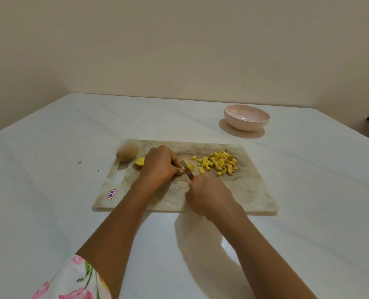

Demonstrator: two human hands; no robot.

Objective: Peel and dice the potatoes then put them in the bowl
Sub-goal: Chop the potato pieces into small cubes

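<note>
- The cutting board (250, 190) is lying on the white table (50, 190). Its handle slot is at its left end, and a red-edged sticker (111, 193) is sitting on its near left corner.
- The left hand (160, 165) is resting over the middle of the board. Its fingers are curling down and pinning a small yellow potato piece (191, 167) to the board's surface.
- The right hand (207, 195) is hovering over the near middle of the board, clenching around the handle of the knife (187, 169). Only a sliver of red handle is showing above the fist.
- The knife blade is slanting from the right hand toward the board's far side, lying against the pinned piece, just beside the left fingertips.
- A pile of diced potato (221, 162) is sitting on the far right part of the board. A few brownish peel strips are mixed in, and loose cubes are trailing toward the board's middle.
- A peeled potato half (140, 162) is lying on the left part of the board, just beside the left hand.
- A whole unpeeled potato (126, 153) is sitting at the board's far left corner.
- The pink bowl (246, 117) is standing on the table beyond the board's far right corner, well apart from it.
- A tiny scrap (79, 162) is lying on the table to the left of the board.
- A floral sleeve (75, 279) is covering the left upper arm, well to the near side of the board.
</note>
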